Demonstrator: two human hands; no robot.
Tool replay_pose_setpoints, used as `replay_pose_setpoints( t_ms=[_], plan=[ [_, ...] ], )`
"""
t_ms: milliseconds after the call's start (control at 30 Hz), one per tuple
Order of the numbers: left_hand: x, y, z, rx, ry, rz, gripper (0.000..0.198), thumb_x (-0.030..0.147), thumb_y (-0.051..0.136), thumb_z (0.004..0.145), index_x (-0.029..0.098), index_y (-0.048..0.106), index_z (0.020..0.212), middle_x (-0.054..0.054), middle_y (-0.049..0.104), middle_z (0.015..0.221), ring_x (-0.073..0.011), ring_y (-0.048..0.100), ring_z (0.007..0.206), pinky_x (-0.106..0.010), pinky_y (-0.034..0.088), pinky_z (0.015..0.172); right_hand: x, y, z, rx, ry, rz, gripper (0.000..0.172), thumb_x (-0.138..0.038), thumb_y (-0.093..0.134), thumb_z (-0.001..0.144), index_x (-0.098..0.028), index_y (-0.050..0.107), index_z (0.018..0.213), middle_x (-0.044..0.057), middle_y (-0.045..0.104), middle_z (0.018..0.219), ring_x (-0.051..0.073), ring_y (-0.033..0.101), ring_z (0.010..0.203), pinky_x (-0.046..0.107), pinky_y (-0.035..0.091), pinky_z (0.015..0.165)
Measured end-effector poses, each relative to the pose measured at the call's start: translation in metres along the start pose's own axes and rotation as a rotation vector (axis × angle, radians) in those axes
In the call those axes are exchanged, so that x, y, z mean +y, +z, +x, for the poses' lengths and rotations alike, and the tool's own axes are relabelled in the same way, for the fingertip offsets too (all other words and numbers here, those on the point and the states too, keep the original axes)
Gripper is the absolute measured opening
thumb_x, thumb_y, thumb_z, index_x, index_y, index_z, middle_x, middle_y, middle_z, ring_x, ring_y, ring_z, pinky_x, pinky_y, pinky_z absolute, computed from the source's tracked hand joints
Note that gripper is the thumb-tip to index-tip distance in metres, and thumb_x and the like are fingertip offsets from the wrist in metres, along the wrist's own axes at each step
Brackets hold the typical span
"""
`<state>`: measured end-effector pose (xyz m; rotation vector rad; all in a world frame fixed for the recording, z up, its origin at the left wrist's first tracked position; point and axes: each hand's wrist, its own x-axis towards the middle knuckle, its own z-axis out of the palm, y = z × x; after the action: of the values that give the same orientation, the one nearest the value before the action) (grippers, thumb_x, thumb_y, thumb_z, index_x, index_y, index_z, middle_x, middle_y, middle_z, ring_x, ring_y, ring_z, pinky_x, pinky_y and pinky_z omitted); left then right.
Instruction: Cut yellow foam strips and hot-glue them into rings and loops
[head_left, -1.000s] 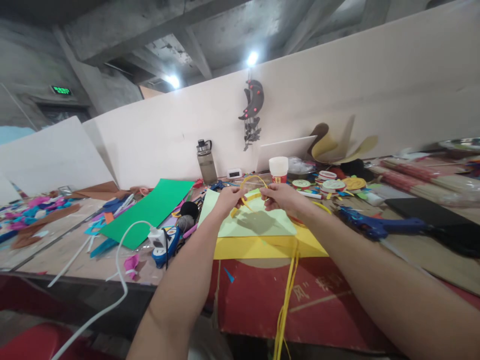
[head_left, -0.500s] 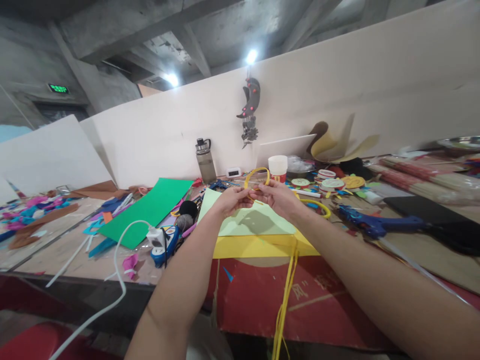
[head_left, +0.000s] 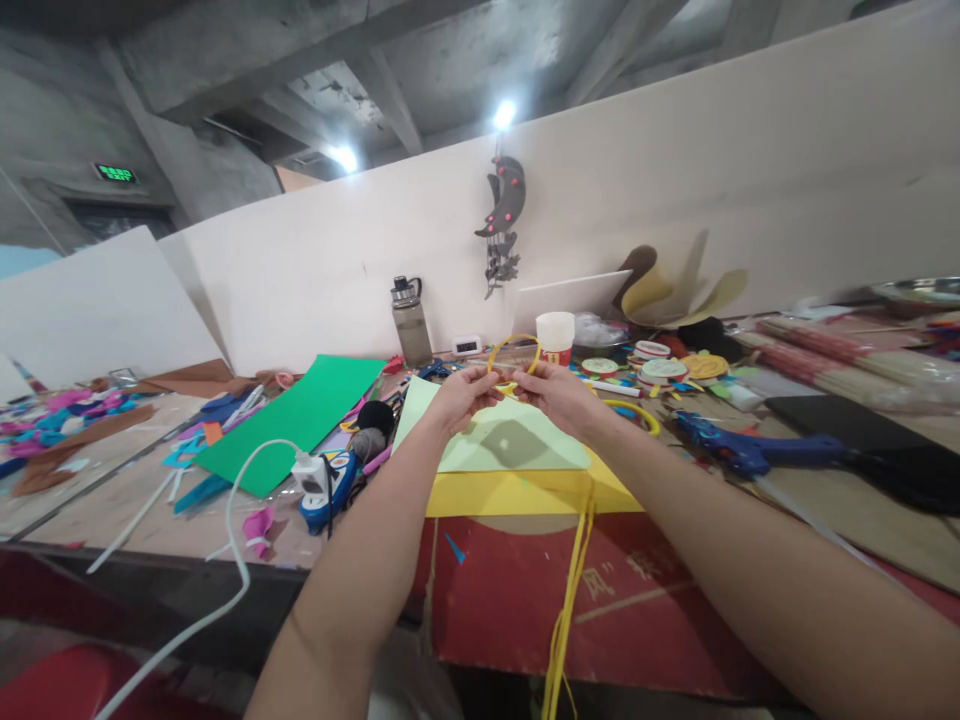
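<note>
Over a pale green sheet point(head_left: 427, 440), both hands pinch the near side of a thin yellow ring point(head_left: 537, 352). My left hand point(head_left: 469, 397) is closed on its left part, and my right hand point(head_left: 553, 392) on its right part, fingertips a short way apart. The ring stands upright above the fingers; its exact material is too small to tell. Beneath the pale green sheet lies a yellow sheet point(head_left: 495, 493). Yellow cords point(head_left: 574, 590) hang from it over the front of a red cardboard point(head_left: 517, 600).
Left of my arms are a green sheet point(head_left: 300, 420) and a power strip point(head_left: 330, 490) with a white cable. Behind stand a bottle point(head_left: 411, 325) and a paper cup point(head_left: 555, 335). On the right lie a blue glue gun point(head_left: 757, 450) and a yellow ring point(head_left: 637, 415).
My fingertips have drawn slightly apart at the ring's near side, and a loose yellow end below them no longer shows the same way. The arms have hardly moved.
</note>
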<state>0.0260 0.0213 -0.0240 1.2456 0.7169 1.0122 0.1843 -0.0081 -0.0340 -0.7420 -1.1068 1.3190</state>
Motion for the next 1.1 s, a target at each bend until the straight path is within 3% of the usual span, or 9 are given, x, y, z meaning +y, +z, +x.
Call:
replay_pose_setpoints(
  t_ms=[100, 267, 433, 567, 733, 867, 967, 1100],
  plan=[
    [0.002, 0.003, -0.001, 0.058, 0.032, -0.035, 0.019, 0.021, 0.068, 0.073, 0.011, 0.061, 0.087, -0.001, 0.064, 0.071, -0.0058, 0.056, 0.056, -0.019, 0.045, 0.057, 0.001, -0.001, 0.000, 0.008, -0.007, -0.081, 0.029, -0.034, 0.079, 0.054, -0.017, 0.062, 0.070, -0.002, 0.060, 0.066, 0.008, 0.050, 0.059, 0.025, 0.042, 0.064],
    [0.004, 0.009, -0.003, 0.117, 0.032, -0.092, 0.020, 0.027, 0.066, 0.076, 0.012, 0.060, 0.087, 0.000, 0.062, 0.069, -0.0046, 0.055, 0.056, -0.020, 0.047, 0.062, 0.002, 0.001, -0.002, 0.003, -0.016, -0.001, 0.029, -0.032, 0.079, 0.053, -0.017, 0.059, 0.069, -0.003, 0.061, 0.067, 0.009, 0.056, 0.065, 0.027, 0.045, 0.072],
    [0.000, 0.005, -0.002, 0.021, -0.016, 0.018, 0.026, 0.030, 0.069, 0.073, 0.011, 0.063, 0.089, -0.002, 0.063, 0.074, -0.0050, 0.056, 0.057, -0.018, 0.044, 0.055, 0.001, 0.001, -0.001, 0.097, -0.071, -0.041, 0.031, -0.035, 0.079, 0.055, -0.017, 0.059, 0.071, -0.002, 0.061, 0.069, 0.009, 0.055, 0.062, 0.026, 0.048, 0.068],
    [-0.001, 0.003, -0.003, -0.021, -0.073, 0.052, 0.019, 0.024, 0.064, 0.078, 0.008, 0.062, 0.088, -0.003, 0.062, 0.069, -0.0055, 0.056, 0.055, -0.018, 0.046, 0.055, 0.000, -0.001, 0.000, 0.105, -0.094, -0.027, 0.029, -0.034, 0.078, 0.057, -0.018, 0.060, 0.075, -0.002, 0.062, 0.071, 0.009, 0.057, 0.063, 0.025, 0.050, 0.069],
    [0.001, 0.003, -0.005, -0.051, -0.079, 0.108, 0.029, 0.015, 0.061, 0.077, 0.013, 0.057, 0.106, -0.004, 0.065, 0.072, -0.0089, 0.061, 0.055, -0.019, 0.048, 0.054, 0.000, -0.001, 0.000, 0.083, -0.069, -0.019, 0.026, -0.027, 0.078, 0.059, -0.018, 0.061, 0.076, -0.001, 0.064, 0.073, 0.009, 0.060, 0.065, 0.026, 0.052, 0.072],
    [0.000, -0.001, -0.002, -0.002, -0.092, 0.180, 0.017, 0.011, 0.058, 0.075, 0.010, 0.060, 0.092, -0.006, 0.066, 0.076, -0.0085, 0.061, 0.052, -0.017, 0.046, 0.048, 0.001, -0.001, 0.000, 0.074, -0.042, 0.000, 0.021, -0.023, 0.077, 0.060, -0.017, 0.061, 0.073, -0.001, 0.064, 0.074, 0.010, 0.062, 0.065, 0.027, 0.053, 0.074],
    [-0.001, -0.002, -0.003, 0.047, -0.129, 0.188, 0.015, 0.009, 0.061, 0.073, 0.010, 0.059, 0.087, -0.006, 0.066, 0.075, -0.0101, 0.063, 0.056, -0.021, 0.051, 0.057, 0.003, 0.000, 0.000, 0.091, -0.040, 0.002, 0.020, -0.023, 0.076, 0.061, -0.018, 0.061, 0.074, -0.001, 0.064, 0.075, 0.010, 0.062, 0.068, 0.027, 0.053, 0.076],
    [-0.001, 0.005, -0.008, -0.082, -0.228, 0.262, 0.013, 0.016, 0.065, 0.072, 0.010, 0.058, 0.081, -0.008, 0.066, 0.071, -0.0129, 0.064, 0.061, -0.025, 0.053, 0.062, 0.006, 0.000, 0.001, 0.141, -0.111, -0.007, 0.021, -0.026, 0.075, 0.061, -0.019, 0.060, 0.075, -0.001, 0.065, 0.076, 0.012, 0.063, 0.073, 0.028, 0.052, 0.077]
  ],
)
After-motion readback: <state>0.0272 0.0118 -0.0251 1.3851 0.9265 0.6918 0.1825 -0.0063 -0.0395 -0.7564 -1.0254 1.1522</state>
